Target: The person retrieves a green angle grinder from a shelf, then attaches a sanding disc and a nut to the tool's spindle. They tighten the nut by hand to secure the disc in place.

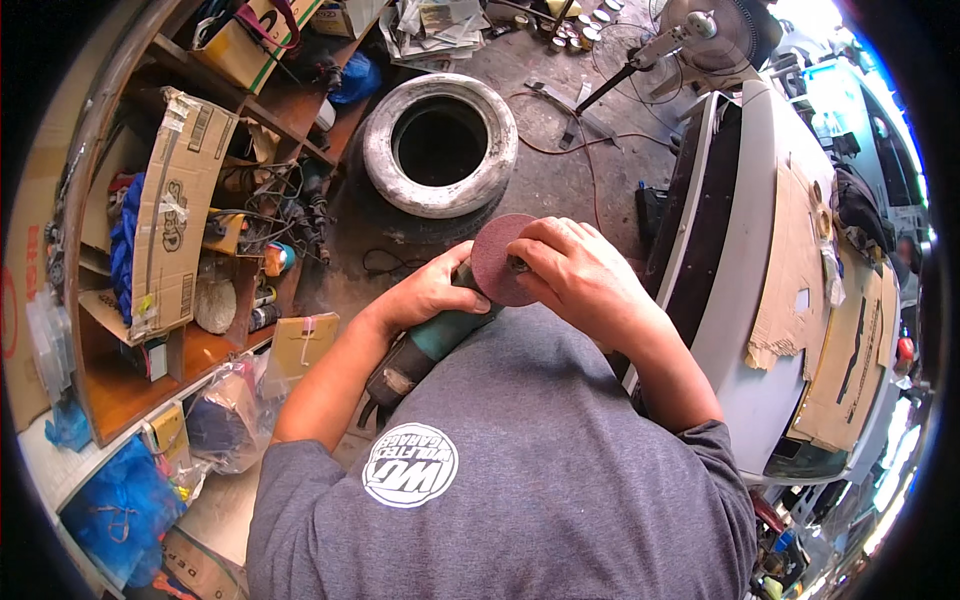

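Close to my chest, my left hand (432, 290) is wrapped round the front of a teal and black angle grinder (437, 336). Its dark rear end points toward my left side. A round, reddish-brown sanding disc (490, 250) sits on the grinder's head, its rough face toward my right hand (575, 262). The fingers of that hand are bent and pinched at the disc's centre, on a small dark nut (517, 265) that they partly cover. My left thumb lies near the disc's lower edge.
Beyond my hands a worn, whitish tyre (440, 197) lies on the floor. Wooden shelves with a cardboard box (180, 215) and cables stand left. A grey vehicle panel (745, 230) with cardboard on it runs along the right. A standing fan (690, 40) and trailing cords are far right.
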`<move>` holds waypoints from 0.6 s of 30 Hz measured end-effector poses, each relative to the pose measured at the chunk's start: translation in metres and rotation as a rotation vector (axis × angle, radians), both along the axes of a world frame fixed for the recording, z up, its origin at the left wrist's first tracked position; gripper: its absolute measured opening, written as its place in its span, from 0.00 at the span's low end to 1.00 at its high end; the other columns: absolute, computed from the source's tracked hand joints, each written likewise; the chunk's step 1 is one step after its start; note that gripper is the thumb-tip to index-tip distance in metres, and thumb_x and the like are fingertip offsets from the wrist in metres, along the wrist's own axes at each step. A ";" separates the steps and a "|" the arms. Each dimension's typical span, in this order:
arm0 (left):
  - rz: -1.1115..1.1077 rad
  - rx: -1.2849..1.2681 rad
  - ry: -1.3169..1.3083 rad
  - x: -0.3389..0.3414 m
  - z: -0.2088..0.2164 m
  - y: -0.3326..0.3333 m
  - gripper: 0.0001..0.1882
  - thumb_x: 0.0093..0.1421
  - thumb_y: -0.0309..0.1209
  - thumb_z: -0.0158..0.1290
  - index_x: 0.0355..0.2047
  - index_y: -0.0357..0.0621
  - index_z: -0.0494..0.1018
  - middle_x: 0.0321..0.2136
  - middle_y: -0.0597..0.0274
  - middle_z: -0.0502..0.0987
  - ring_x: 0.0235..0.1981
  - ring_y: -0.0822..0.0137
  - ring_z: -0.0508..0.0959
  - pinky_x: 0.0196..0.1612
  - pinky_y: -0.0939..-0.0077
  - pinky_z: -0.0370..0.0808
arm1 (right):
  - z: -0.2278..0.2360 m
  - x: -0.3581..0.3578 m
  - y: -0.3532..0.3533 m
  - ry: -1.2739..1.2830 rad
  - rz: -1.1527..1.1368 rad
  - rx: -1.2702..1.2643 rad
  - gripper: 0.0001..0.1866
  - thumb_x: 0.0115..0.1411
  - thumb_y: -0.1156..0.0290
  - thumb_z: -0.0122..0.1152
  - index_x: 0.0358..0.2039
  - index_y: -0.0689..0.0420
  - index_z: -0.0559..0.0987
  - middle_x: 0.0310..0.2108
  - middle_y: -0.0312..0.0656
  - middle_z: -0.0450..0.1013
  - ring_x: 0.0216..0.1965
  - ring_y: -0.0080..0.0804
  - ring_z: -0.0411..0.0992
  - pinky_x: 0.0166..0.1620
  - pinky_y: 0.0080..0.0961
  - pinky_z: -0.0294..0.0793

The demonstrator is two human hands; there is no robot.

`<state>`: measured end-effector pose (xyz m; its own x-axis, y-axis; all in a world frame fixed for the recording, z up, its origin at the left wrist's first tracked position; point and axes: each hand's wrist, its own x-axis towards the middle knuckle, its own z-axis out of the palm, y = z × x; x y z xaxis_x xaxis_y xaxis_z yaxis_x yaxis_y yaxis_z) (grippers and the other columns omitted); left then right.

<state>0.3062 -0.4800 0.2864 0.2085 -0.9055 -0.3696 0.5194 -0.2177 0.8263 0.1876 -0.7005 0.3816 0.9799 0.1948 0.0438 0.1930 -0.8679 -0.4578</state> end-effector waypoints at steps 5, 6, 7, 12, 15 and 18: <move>0.012 0.003 -0.010 -0.001 -0.001 0.002 0.46 0.53 0.26 0.68 0.73 0.38 0.64 0.60 0.60 0.76 0.61 0.69 0.73 0.68 0.70 0.68 | 0.002 0.000 0.000 -0.029 -0.008 -0.055 0.16 0.60 0.65 0.71 0.48 0.54 0.82 0.47 0.43 0.76 0.51 0.43 0.77 0.54 0.41 0.76; 0.012 0.004 -0.002 -0.001 0.000 0.002 0.46 0.53 0.26 0.68 0.73 0.39 0.64 0.59 0.60 0.76 0.61 0.69 0.73 0.68 0.70 0.68 | 0.002 0.000 0.000 -0.043 -0.010 -0.059 0.16 0.60 0.64 0.71 0.47 0.53 0.82 0.46 0.42 0.76 0.50 0.41 0.77 0.53 0.40 0.76; 0.013 0.005 0.006 -0.002 0.000 0.002 0.46 0.53 0.26 0.68 0.72 0.39 0.64 0.59 0.60 0.76 0.60 0.69 0.73 0.68 0.70 0.69 | 0.002 0.000 0.000 -0.038 -0.007 -0.073 0.16 0.60 0.63 0.71 0.47 0.54 0.82 0.46 0.42 0.76 0.50 0.42 0.77 0.53 0.41 0.76; 0.008 0.009 -0.028 -0.002 -0.002 0.004 0.44 0.53 0.27 0.68 0.71 0.39 0.65 0.59 0.60 0.76 0.60 0.69 0.73 0.67 0.70 0.69 | 0.003 0.000 0.005 -0.009 -0.058 -0.065 0.17 0.61 0.60 0.73 0.45 0.56 0.81 0.44 0.44 0.77 0.47 0.46 0.78 0.53 0.42 0.77; 0.007 0.010 -0.046 -0.002 -0.001 0.003 0.44 0.53 0.28 0.69 0.70 0.38 0.66 0.59 0.59 0.76 0.61 0.69 0.73 0.67 0.70 0.69 | -0.005 -0.005 0.007 -0.035 -0.106 -0.090 0.18 0.61 0.57 0.73 0.40 0.57 0.78 0.41 0.46 0.76 0.45 0.46 0.79 0.49 0.44 0.78; 0.008 0.008 -0.065 -0.004 -0.006 0.003 0.44 0.52 0.29 0.69 0.70 0.38 0.66 0.60 0.58 0.76 0.61 0.68 0.73 0.68 0.70 0.68 | -0.003 -0.004 0.010 0.003 -0.122 -0.090 0.19 0.61 0.56 0.73 0.39 0.58 0.78 0.41 0.47 0.76 0.43 0.47 0.79 0.46 0.43 0.80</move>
<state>0.3026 -0.4766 0.2809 0.2396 -0.9008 -0.3620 0.4661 -0.2204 0.8569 0.1835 -0.6908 0.3787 0.9967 0.0768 0.0282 0.0817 -0.9224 -0.3776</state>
